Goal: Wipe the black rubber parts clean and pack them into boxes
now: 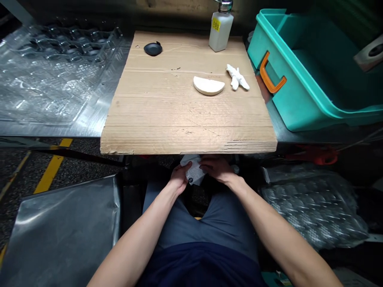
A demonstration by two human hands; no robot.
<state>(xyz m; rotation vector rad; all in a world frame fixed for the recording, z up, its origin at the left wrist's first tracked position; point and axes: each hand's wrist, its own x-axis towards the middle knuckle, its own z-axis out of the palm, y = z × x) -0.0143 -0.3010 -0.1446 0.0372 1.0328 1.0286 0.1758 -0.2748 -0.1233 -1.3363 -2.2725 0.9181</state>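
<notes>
Below the front edge of the cardboard, above my lap, a thin white sheet with small print and a dark round mark (195, 170) is between my hands. My left hand (179, 177) pinches its left side, thumb on top. At its right side, my right hand (218, 168) has curled fingers on the sheet; the fingertips are partly in shadow. On the cardboard (167, 111) lie a white half-moon sponge-like piece (208, 86), a crumpled white wad (237, 77) and a small black oval part with a tab (153, 49).
A pump bottle with a yellow label (221, 30) stands at the back. A teal bin (299, 87) with an orange handle is at the right. Clear plastic trays (56, 75) lie at the left, with more bagged trays (314, 211) at lower right. Red-handled scissors (324, 155) hang below the table.
</notes>
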